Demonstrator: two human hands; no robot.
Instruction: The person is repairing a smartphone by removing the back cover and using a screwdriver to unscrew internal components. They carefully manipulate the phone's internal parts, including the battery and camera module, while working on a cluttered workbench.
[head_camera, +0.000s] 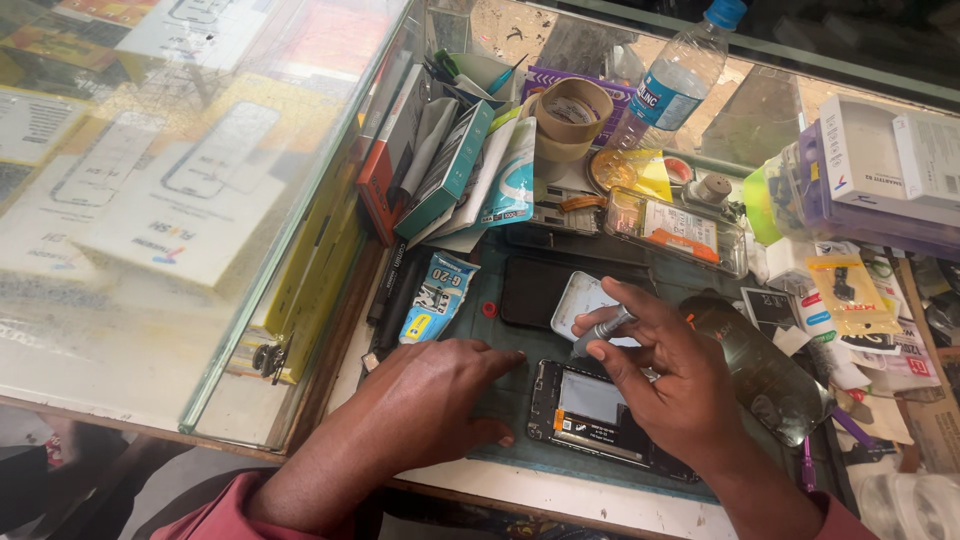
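Observation:
An opened phone (590, 412) lies back-up on a dark green work mat (515, 392), its battery and boards exposed. My left hand (440, 400) rests flat on the mat, fingers spread beside the phone's left edge. My right hand (665, 375) hovers over the phone's top end and pinches a small grey metal screwdriver (603, 331), tip pointing down toward the phone. A small white tray (578, 298) sits just behind the screwdriver.
A black phone panel (530, 290) lies behind the tray. A glue tube pack (437, 297), tape rolls (570, 115), a water bottle (675, 85), a clear parts box (675, 230), stacked boxes (880, 170) and a glass display case (180, 200) crowd the bench.

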